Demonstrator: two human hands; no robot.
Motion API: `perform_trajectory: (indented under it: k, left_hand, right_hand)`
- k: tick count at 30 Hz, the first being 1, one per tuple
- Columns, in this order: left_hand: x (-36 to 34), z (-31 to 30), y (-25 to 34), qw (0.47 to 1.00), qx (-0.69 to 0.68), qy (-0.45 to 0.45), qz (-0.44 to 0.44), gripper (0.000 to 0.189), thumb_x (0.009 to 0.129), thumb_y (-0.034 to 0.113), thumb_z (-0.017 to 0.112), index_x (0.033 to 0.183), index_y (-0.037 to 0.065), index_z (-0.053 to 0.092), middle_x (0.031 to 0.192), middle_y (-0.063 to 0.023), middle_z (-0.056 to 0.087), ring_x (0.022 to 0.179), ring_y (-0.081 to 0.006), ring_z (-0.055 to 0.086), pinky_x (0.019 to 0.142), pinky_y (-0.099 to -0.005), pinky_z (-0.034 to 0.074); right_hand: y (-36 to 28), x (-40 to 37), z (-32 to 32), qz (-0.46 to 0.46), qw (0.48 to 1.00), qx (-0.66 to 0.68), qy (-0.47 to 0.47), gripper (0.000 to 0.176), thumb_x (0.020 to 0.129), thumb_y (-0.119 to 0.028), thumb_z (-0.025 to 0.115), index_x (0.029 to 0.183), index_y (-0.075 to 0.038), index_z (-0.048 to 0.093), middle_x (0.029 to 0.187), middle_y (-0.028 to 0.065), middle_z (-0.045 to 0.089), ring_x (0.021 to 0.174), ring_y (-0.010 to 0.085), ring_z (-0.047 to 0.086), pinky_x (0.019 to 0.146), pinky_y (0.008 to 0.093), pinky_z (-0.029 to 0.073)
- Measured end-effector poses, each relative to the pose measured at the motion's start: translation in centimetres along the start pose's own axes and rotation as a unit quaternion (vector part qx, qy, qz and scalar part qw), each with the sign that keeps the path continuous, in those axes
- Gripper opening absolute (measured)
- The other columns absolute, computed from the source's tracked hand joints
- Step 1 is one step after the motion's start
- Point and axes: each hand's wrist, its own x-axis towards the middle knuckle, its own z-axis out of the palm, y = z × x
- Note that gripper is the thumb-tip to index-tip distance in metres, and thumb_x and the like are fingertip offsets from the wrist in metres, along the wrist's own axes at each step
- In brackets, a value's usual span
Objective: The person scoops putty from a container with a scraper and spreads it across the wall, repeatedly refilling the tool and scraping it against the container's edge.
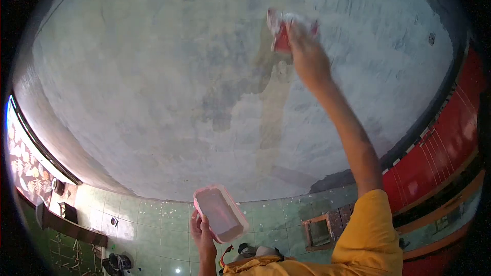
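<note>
Near side, left of centre: left hand (201,231) clamped on pink tub (236,210), grey mix (219,213) inside, held above green tiled floor (171,225). Farther, right: right hand (307,48) gripping red flat tool (282,39), white-smeared, up at patchy grey wall (153,97). Hands well apart.

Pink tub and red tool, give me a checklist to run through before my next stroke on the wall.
1. Tub held: ok, the left hand grips its side.
2. Tub contents: ok, greyish material shows inside; how deep it is, cannot tell.
3. Red tool in hand: ok, the right hand holds it up at the wall.
4. Tool edge touching the wall: cannot tell, that area is blurred.
5. Wall one even tone: not ok, darker patches show among paler areas.
6. Floor clean: not ok, pale specks lie near the wall.
</note>
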Motion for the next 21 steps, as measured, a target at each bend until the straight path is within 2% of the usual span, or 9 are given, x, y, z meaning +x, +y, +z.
perform_trajectory:
  k: [1,5,8,10,11,14,17,19,21]
  left_hand:
    - [0.1,0.0,-0.4,1.000,0.003,0.003,0.001,0.058,0.099,0.027,0.061,0.143,-0.004,0.040,0.127,-0.0160,0.058,0.116,-0.0220,0.055,0.097,-0.0352,0.044]
    - [-0.3,0.7,-0.4,1.000,-0.007,0.019,0.014,0.060,0.099,0.028,0.061,0.144,-0.004,0.039,0.127,-0.0162,0.057,0.117,-0.0229,0.054,0.098,-0.0361,0.044]
    - [-0.4,0.7,-1.0,0.999,0.013,0.031,0.014,0.055,0.099,0.034,0.059,0.142,0.003,0.044,0.124,-0.0124,0.059,0.109,-0.0185,0.060,0.083,-0.0346,0.051]
    - [-0.7,0.6,-1.0,0.999,0.025,0.033,0.017,0.055,0.099,0.034,0.059,0.142,0.003,0.043,0.124,-0.0126,0.059,0.111,-0.0189,0.059,0.084,-0.0357,0.051]
    - [-0.9,0.7,-0.9,0.999,0.030,0.034,0.016,0.056,0.099,0.035,0.059,0.142,0.003,0.043,0.124,-0.0127,0.059,0.112,-0.0191,0.058,0.085,-0.0363,0.051]
    - [-2.0,1.6,1.1,1.000,0.010,0.010,-0.002,0.061,0.098,0.030,0.062,0.144,-0.004,0.039,0.128,-0.0154,0.058,0.117,-0.0223,0.054,0.098,-0.0360,0.043]
    - [-2.0,1.6,0.5,1.000,-0.011,0.016,0.000,0.060,0.099,0.029,0.062,0.144,-0.004,0.039,0.127,-0.0155,0.058,0.117,-0.0222,0.055,0.098,-0.0355,0.044]
    - [-2.3,1.8,0.5,0.999,-0.010,0.027,0.019,0.060,0.099,0.029,0.061,0.144,-0.004,0.039,0.127,-0.0155,0.058,0.117,-0.0221,0.055,0.098,-0.0352,0.044]
    - [-2.4,2.1,0.6,0.999,-0.020,0.036,0.024,0.060,0.099,0.029,0.061,0.144,-0.004,0.039,0.128,-0.0155,0.058,0.117,-0.0218,0.055,0.098,-0.0349,0.045]
  right_hand:
    - [-1.3,-3.1,1.7,0.004,0.999,-0.007,-0.050,0.054,0.090,-0.004,0.054,0.142,0.003,0.044,0.142,0.0235,0.051,0.130,0.0367,0.052,0.103,0.0438,0.049]
    - [-8.0,-16.8,4.5,-0.051,0.993,-0.001,-0.102,0.049,0.091,-0.005,0.053,0.139,-0.001,0.051,0.134,0.0196,0.060,0.122,0.0313,0.060,0.095,0.0396,0.053]
    - [-8.2,-18.7,3.0,-0.008,0.966,0.133,-0.219,0.045,0.089,-0.004,0.056,0.133,0.005,0.054,0.135,0.0245,0.057,0.119,0.0332,0.062,0.093,0.0404,0.055]
    - [-5.4,-12.4,0.7,-0.007,0.991,0.122,-0.062,0.039,0.091,-0.005,0.055,0.130,-0.004,0.059,0.123,0.0185,0.066,0.105,0.0297,0.069,0.086,0.0406,0.057]
    - [-4.1,-7.6,-1.7,0.060,0.989,0.105,-0.081,0.037,0.091,-0.005,0.055,0.127,-0.008,0.061,0.115,0.0157,0.069,0.099,0.0302,0.070,0.085,0.0414,0.057]
    - [2.4,2.8,-3.4,0.023,0.996,0.034,0.085,0.039,0.092,-0.009,0.055,0.131,-0.008,0.058,0.105,0.0168,0.070,0.090,0.0316,0.069,0.075,0.0438,0.057]
    - [3.5,2.9,-1.0,-0.010,0.999,-0.034,-0.008,0.042,0.091,-0.011,0.057,0.133,-0.005,0.056,0.105,0.0177,0.069,0.092,0.0314,0.069,0.076,0.0430,0.057]
    - [-0.1,-4.0,1.5,-0.043,0.996,-0.025,-0.074,0.041,0.091,-0.004,0.053,0.132,-0.002,0.058,0.122,0.0184,0.067,0.110,0.0317,0.065,0.088,0.0396,0.056]
    - [-4.3,-11.9,3.8,-0.097,0.993,-0.016,-0.060,0.040,0.090,-0.006,0.057,0.130,0.001,0.059,0.125,0.0194,0.066,0.111,0.0284,0.066,0.088,0.0373,0.056]
